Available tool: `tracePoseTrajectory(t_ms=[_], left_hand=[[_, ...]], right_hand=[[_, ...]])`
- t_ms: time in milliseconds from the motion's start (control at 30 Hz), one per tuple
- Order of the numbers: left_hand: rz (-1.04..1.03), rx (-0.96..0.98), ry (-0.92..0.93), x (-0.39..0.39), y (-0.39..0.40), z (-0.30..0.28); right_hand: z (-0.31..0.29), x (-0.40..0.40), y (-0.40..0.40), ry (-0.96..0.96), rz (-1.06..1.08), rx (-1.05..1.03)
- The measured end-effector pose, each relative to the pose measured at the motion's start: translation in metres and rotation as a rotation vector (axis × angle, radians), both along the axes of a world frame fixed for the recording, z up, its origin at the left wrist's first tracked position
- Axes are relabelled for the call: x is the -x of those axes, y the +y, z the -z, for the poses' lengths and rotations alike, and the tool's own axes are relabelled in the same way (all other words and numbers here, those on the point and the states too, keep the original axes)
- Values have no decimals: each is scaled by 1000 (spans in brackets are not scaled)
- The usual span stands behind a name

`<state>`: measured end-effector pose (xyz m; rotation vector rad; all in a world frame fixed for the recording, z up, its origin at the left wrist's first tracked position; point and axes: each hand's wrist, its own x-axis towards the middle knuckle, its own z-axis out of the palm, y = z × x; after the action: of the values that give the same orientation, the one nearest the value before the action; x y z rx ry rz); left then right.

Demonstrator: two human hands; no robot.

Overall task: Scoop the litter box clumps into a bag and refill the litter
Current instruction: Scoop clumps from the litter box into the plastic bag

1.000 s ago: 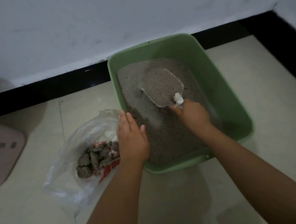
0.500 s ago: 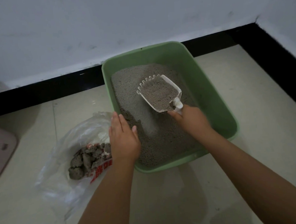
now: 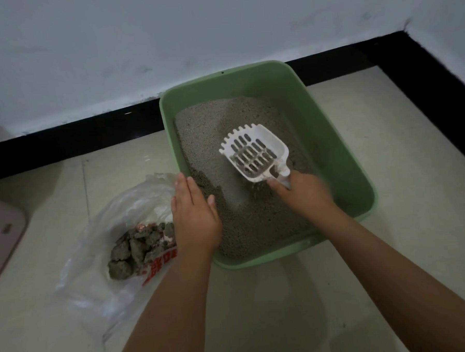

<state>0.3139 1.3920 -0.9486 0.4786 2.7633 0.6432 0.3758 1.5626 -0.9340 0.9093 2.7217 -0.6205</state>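
Observation:
A green litter box (image 3: 328,133) sits on the floor against the wall, filled with grey litter (image 3: 215,123). My right hand (image 3: 305,193) grips the handle of a white slotted scoop (image 3: 254,153), held above the litter and almost empty, with a few grains falling from it. My left hand (image 3: 194,218) lies flat with straight fingers on the box's left rim. Left of the box lies an open clear plastic bag (image 3: 101,263) with red print, and several dark grey clumps (image 3: 138,248) sit inside it.
A white wall with a black baseboard (image 3: 70,136) runs behind the box and turns at the right corner. The edge of a pink object (image 3: 3,236) lies on the tiled floor at far left.
The scoop was full of litter a second ago; the litter has sifted out through its slots and it is now nearly empty. My left hand stays on the box rim.

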Motion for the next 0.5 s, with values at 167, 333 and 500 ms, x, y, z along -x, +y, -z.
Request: tracePoseTrajectory(t_ms=[167,333,500], left_hand=[[-7,-7,0,0,0,1],[-12,-32,-9,-1,-1,1],[-48,-78,-33,-1,-1,2]], right_hand=[[-1,-6,2,-52,-78,14],[-18,-11,17,-257,-224,-26],[-26,-16,17,-535,-332,-1]])
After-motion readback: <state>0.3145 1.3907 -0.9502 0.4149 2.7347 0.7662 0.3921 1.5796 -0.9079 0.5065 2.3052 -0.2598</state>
